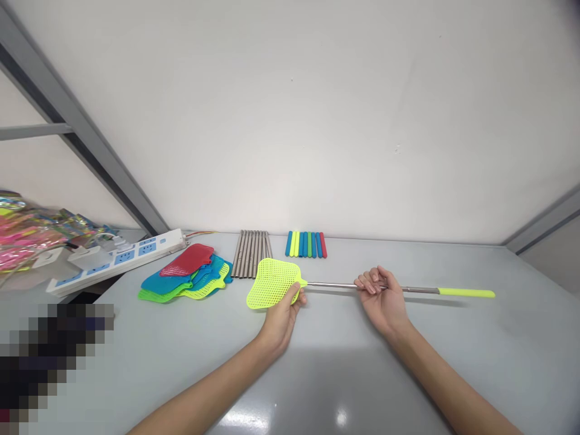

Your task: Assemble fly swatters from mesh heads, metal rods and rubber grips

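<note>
A yellow fly swatter lies stretched across the table: its mesh head [272,281] at the left, a thin metal rod [335,285] in the middle, a yellow grip [466,293] at the right end. My left hand [283,314] is closed on the lower right edge of the mesh head. My right hand [380,299] is closed round the rod, fingers curled over it, about midway along.
Behind the swatter lie a pile of red, blue and green mesh heads [188,277], a row of metal rods [252,252] and a row of coloured grips [306,244]. A white power strip [118,260] and shiny packets [27,232] sit at the left. The wall stands close behind.
</note>
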Motion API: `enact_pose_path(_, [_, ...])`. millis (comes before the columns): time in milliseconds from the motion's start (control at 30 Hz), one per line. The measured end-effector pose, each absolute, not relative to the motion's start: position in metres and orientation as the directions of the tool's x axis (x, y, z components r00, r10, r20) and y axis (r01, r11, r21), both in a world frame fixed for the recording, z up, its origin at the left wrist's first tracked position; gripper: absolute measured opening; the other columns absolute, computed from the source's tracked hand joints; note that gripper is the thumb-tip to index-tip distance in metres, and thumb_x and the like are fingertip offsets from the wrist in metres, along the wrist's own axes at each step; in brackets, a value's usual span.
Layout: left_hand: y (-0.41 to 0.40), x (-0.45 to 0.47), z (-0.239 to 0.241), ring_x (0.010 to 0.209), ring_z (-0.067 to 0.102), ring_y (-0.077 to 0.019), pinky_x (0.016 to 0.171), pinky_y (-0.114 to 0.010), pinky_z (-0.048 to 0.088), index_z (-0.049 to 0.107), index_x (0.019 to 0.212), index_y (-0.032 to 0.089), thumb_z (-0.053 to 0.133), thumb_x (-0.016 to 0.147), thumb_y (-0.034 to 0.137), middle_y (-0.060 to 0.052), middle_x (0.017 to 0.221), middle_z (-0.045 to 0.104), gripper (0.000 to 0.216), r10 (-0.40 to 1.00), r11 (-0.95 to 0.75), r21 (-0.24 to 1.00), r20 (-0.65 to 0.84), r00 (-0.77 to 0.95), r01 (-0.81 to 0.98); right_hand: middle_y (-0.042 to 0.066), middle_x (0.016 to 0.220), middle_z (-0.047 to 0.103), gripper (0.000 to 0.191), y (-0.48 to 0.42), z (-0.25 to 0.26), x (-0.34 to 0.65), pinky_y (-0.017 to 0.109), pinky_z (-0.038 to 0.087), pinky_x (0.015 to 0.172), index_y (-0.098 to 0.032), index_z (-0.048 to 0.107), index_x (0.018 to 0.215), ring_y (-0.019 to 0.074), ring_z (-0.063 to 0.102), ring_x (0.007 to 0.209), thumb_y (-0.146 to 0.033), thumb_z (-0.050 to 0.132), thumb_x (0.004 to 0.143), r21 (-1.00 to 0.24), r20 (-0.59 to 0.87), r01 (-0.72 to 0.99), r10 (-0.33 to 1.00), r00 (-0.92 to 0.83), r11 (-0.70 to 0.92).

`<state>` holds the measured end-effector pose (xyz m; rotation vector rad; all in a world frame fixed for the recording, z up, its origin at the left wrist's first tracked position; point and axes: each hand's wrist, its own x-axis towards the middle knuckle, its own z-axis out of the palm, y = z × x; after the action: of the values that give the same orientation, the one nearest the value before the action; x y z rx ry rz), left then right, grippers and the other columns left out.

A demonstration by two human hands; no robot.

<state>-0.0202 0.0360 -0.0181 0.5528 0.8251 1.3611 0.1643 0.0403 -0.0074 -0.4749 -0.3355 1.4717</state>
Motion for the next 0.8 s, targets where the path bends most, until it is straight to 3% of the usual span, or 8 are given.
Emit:
enact_pose_path(233, [0.041, -0.025, -0.018, 0.057, 0.048, -0.0074, 0.058, -0.022, 0.042, 0.057, 0.072, 0.016, 0.065, 0.062, 0.019, 0.002, 0.067, 0.053, 0.013, 0.983, 0.142, 0.8, -0.185, -0.014, -0.583, -0.006, 0.044, 0.024, 0.029, 0.039, -0.007, 0.161, 0.023, 0.038, 0.054, -0.016, 0.042, 0.049, 0.006, 0.034, 0.043, -0.025, 0.047, 0.076, -0.547, -0.087, -0.836, 0.992, 0.091, 0.029])
enact_pose_path(500, [0.045, -0.027, -0.02, 0.061, 0.048, -0.0081, 0.054, -0.02, 0.041, 0.055, 0.074, 0.017, 0.064, 0.061, 0.018, 0.002, 0.072, 0.052, 0.016, 0.984, 0.104, 0.812, -0.167, -0.057, -0.575, -0.005, 0.044, 0.031, 0.026, 0.039, -0.01, 0.16, 0.026, 0.041, 0.065, -0.017, 0.049, 0.052, 0.0093, 0.042, 0.051, -0.026, 0.048, 0.076, -0.562, -0.088, -0.827, 0.993, 0.083, 0.019])
enact_pose_path(667, [0.046, -0.026, -0.019, 0.056, 0.047, -0.0074, 0.054, -0.021, 0.041, 0.053, 0.075, 0.017, 0.062, 0.064, 0.019, 0.003, 0.068, 0.051, 0.014, 0.99, 0.05, 0.836, -0.115, -0.084, -0.546, 0.001, 0.059, 0.049, 0.023, 0.04, -0.013, 0.159, 0.03, 0.04, 0.075, -0.016, 0.057, 0.062, 0.0161, 0.052, 0.073, -0.032, 0.048, 0.076, -0.683, -0.076, -0.73, 0.995, 0.071, 0.0])
enact_pose_path(800, [0.048, -0.026, -0.02, 0.05, 0.045, -0.0073, 0.052, -0.022, 0.039, 0.051, 0.07, 0.018, 0.058, 0.067, 0.022, 0.005, 0.06, 0.049, 0.008, 0.989, 0.003, 0.866, -0.076, -0.127, -0.5, 0.004, 0.069, 0.054, 0.026, 0.04, -0.016, 0.158, 0.031, 0.041, 0.066, -0.014, 0.059, 0.062, 0.0159, 0.051, 0.067, -0.033, 0.047, 0.076, -0.793, -0.062, -0.608, 0.997, 0.05, -0.019])
